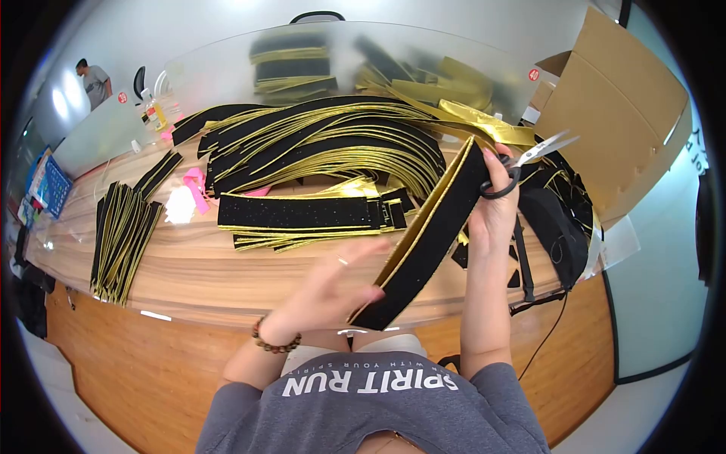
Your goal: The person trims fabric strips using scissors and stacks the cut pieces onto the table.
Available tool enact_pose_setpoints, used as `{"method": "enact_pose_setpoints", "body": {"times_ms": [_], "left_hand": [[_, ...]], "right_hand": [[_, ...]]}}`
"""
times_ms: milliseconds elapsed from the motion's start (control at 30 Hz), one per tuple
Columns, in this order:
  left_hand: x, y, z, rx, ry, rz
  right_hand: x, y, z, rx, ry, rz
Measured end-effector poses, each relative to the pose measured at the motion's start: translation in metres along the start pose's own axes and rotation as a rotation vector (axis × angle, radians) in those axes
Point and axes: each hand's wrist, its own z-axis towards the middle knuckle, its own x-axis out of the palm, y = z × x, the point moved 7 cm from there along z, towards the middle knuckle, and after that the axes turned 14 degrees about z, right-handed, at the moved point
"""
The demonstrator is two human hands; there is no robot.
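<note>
My right hand (491,204) grips a folded black strip with a gold inner side (435,246), which slants down toward my lap. Hooked on the same hand is a pair of scissors (522,168), its black handles at the fingers and its blades apart, pointing right. My left hand (333,284), smeared by motion, has its fingers stretched out beside the strip's lower end; the thumb overlaps the strip's edge, and I cannot tell whether it touches. Just beyond lies a short stack of black-and-gold strips (299,212).
Long black-and-gold strips (325,140) arch across the wooden table (197,265). A bundle of shorter strips (125,242) lies left. On the right are a black bag (556,234) and a large cardboard box (628,113). A bottle (153,112) stands far left; a person (94,83) is beyond.
</note>
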Motion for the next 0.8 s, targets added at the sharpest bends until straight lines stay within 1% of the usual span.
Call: {"method": "enact_pose_setpoints", "body": {"times_ms": [33,100,133,167,233,300,333,367,433,467,567,600,733,800], "left_hand": [[-0.025,-0.017,0.004,0.087,-0.089,-0.051],[-0.036,-0.074,0.008,0.205,-0.028,-0.489],[-0.041,-0.106,0.012,0.378,-0.054,-0.365],[-0.04,-0.131,0.014,0.547,-0.075,-0.234],[-0.038,-0.151,0.009,0.695,-0.251,-0.44],[-0.043,-0.15,0.004,0.673,-0.305,-0.394],[-0.047,-0.15,0.002,0.659,-0.335,-0.364],[-0.052,-0.151,-0.001,0.644,-0.364,-0.331],[-0.066,-0.153,-0.009,0.607,-0.435,-0.249],[-0.074,-0.155,-0.016,0.585,-0.477,-0.197],[-0.099,-0.166,-0.045,0.525,-0.628,0.004],[-0.106,-0.171,-0.055,0.509,-0.672,0.065],[-0.124,-0.183,-0.088,0.452,-0.814,0.234],[-0.13,-0.185,-0.099,0.431,-0.868,0.282]], "right_hand": [[-0.006,0.003,0.002,-0.047,-0.012,-0.05],[-0.018,0.002,0.008,-0.086,-0.035,-0.105],[-0.014,0.002,0.004,-0.084,-0.022,-0.099],[-0.014,-0.004,0.002,0.002,-0.003,-0.016],[-0.023,-0.004,0.004,0.013,-0.017,-0.007],[-0.028,-0.004,0.003,0.027,-0.02,0.016],[0.003,-0.003,-0.013,0.049,-0.043,0.026],[-0.011,-0.004,-0.009,0.096,-0.028,0.053],[-0.017,-0.001,-0.003,0.03,-0.001,-0.02],[-0.016,-0.004,-0.006,0.073,0.026,0.006],[-0.005,-0.01,-0.011,0.164,0.005,0.02],[0.001,-0.018,-0.011,0.207,0.041,0.051],[0.021,-0.016,-0.029,0.064,-0.119,-0.148],[0.022,-0.024,-0.031,0.105,-0.064,-0.113]]}}
